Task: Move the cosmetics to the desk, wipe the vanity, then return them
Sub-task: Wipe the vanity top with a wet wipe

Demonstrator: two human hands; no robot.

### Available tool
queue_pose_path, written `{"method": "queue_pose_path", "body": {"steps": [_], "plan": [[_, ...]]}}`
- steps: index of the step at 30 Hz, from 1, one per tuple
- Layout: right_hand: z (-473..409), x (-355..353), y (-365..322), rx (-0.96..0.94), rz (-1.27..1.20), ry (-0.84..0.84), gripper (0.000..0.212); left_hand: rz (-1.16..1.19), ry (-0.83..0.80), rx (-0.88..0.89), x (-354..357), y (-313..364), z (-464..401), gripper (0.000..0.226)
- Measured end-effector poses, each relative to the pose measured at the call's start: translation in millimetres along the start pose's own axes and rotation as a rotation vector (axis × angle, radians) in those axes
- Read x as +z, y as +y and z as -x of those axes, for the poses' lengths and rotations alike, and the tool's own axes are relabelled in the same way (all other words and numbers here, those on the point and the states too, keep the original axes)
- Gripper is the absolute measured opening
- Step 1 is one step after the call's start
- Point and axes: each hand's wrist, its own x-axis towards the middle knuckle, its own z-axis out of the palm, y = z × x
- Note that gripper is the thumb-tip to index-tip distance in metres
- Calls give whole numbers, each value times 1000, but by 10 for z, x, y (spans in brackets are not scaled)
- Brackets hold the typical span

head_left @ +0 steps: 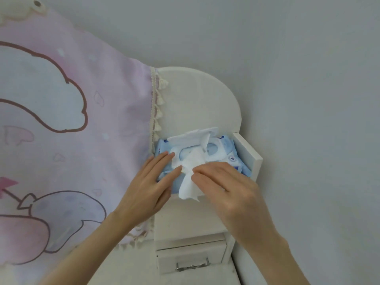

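A blue pack of wet wipes (pixel 230 153) lies on a small white shelf (pixel 248 153) of the vanity, its white flip lid (pixel 195 135) standing open. A white wipe (pixel 188 189) trails out of the pack's opening and hangs over the shelf's front edge. My left hand (pixel 150 186) lies flat on the pack's left end, fingers straight, pressing it down. My right hand (pixel 224 188) pinches the wipe between thumb and fingertips just in front of the opening. No cosmetics are in view.
A pink cartoon-print cloth (pixel 67 130) with a tasselled edge hangs at the left, touching the shelf. A rounded white panel (pixel 197 95) rises behind the pack. Below sits a white drawer (pixel 191 258) with a metal handle (pixel 192 265). A plain grey wall fills the right.
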Motion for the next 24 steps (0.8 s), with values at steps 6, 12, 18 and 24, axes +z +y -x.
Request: {"method": "queue_pose_path", "body": {"steps": [6,12,18,24], "plan": [[824,-203,-336,106,-218,-127,11,-9,72,-51,24,302,880,50],[1889,82,-601,499,-373,-538,9,162,-344,-223,399,888,1926,41],[2473,186,-525,646,-212,-786,12,156,-779,-410,691,1266,2687,55],[2499,61,-441,724,-43,-632,8,103,-856,-527,657,1239,3018,66]]}}
